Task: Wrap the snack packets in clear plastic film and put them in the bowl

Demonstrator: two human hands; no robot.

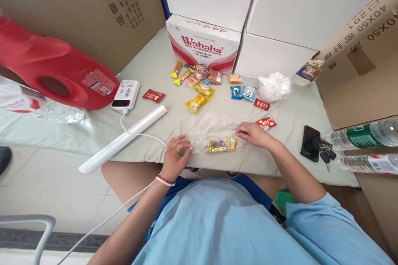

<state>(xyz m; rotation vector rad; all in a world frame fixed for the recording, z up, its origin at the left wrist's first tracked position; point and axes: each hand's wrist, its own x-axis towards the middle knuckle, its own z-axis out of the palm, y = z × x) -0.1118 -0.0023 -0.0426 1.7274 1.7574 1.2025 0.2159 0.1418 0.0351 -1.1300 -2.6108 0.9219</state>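
Near the front edge of the worktop (149, 70), which is covered by a pale green cloth, a clear plastic bag (214, 128) lies flat with a yellow snack packet (222, 144) inside its near end. Both hands hold the bag, one at each side of the packet. The left hand (176, 157) sits at the bag's left end, palm down, fingers curled and its grip pressed together on the plastic. The right hand (253, 134) is at the bag's right edge, a little farther back, fingertips pinching the film, wrist low on the cloth. The packet lies between the two grips, touching neither hand directly as far as can be seen. The left wrist wears a beaded bracelet (164, 181); both forearms come in from the body, elbows out.

Behind the bag, small wrapped snacks (199, 89) are scattered across the cloth, with a red packet (266, 122) just beside the right hand. A crumpled white bag (275, 86) lies farther back right. To the left are a white tube (124, 138), a white power bank (126, 94) with its cable, and a red jug (52, 66). A Wahaha carton (203, 43) stands at the back. Keys and a black case (311, 143) lie at the right, near two water bottles (367, 149).
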